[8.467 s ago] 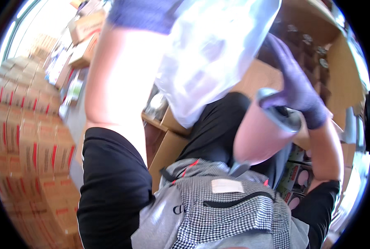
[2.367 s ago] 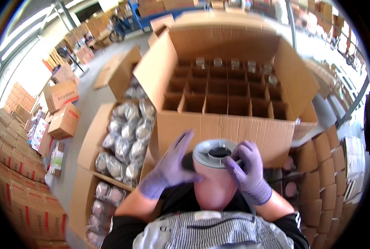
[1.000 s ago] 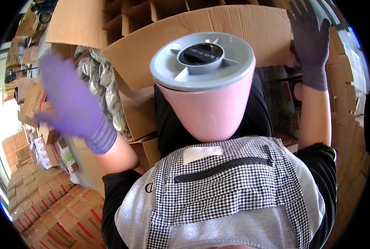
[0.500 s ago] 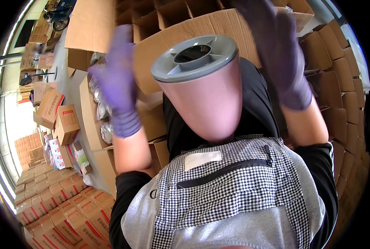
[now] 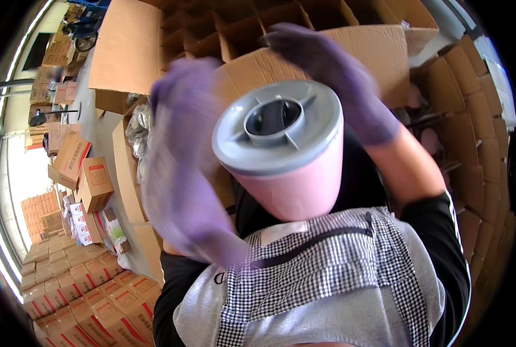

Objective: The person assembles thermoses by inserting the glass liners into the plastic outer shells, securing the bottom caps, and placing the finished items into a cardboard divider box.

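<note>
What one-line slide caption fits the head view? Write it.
Purple-gloved left hand and right hand raised beside a pink canister with grey lid, before a divided cardboard box.

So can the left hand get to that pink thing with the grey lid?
Probably yes. The left hand is raised right beside the pink canister, open, with nothing between them. It is motion-blurred, so touch is unclear.

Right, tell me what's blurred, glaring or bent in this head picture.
Head view: the left hand in its purple glove is smeared by motion blur, the right hand slightly so; the pink cone with its grey cap is fairly sharp; daylight blows out the windows at the left edge; the fisheye bends the stacked cartons toward the dark round rim.
</note>
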Demonstrator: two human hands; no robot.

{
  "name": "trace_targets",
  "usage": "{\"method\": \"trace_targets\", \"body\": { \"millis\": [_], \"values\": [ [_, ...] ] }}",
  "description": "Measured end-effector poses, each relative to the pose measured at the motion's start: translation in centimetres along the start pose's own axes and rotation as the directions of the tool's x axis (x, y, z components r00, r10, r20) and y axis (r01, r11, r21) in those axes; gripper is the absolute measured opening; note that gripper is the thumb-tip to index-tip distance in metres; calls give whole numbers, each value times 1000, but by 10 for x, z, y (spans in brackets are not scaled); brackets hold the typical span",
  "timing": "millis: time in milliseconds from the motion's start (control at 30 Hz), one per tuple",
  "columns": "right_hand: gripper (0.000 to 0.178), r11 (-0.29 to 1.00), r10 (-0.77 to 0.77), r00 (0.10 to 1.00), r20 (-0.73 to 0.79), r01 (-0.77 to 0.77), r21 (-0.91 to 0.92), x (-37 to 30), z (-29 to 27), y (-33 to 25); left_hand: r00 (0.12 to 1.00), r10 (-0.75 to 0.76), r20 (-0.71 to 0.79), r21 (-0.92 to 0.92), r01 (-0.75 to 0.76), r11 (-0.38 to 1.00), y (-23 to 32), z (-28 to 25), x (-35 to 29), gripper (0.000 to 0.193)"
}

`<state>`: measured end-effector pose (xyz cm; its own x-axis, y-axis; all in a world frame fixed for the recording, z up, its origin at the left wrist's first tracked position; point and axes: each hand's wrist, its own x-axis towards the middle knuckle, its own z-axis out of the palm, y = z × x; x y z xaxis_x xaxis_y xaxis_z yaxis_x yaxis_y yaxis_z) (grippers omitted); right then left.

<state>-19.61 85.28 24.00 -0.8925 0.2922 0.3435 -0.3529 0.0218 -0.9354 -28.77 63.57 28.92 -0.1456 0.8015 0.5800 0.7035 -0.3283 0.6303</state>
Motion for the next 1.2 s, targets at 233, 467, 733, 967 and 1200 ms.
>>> {"method": "trace_targets", "body": {
  "millis": [233, 467, 733, 967, 1200],
  "values": [
    [85, 890, -3, 997, -73, -31, -455, -57, -58, 43, 961, 258, -95, -814, -224, 536, -53, -46, -50, 56],
    [99, 932, -112, 992, 57, 125, -341, -60, -46, 40, 897, 382, 223, -662, -149, 735, -55, -49, -7, 54],
    [74, 967, 71, 997, 43, -80, 242, 21, -8, -3, 835, -551, 4, -348, 517, 782, -56, -41, 30, 77],
    [89, 224, -464, 776, 428, 570, -791, 107, -31, -2, 718, -694, -53, -947, 183, 263, -103, -31, 90, 50],
    [40, 795, 248, 960, -133, -280, -539, 84, -13, 27, 754, -537, -377, -526, 303, 795, -121, -1, 76, 40]
  ]
}}
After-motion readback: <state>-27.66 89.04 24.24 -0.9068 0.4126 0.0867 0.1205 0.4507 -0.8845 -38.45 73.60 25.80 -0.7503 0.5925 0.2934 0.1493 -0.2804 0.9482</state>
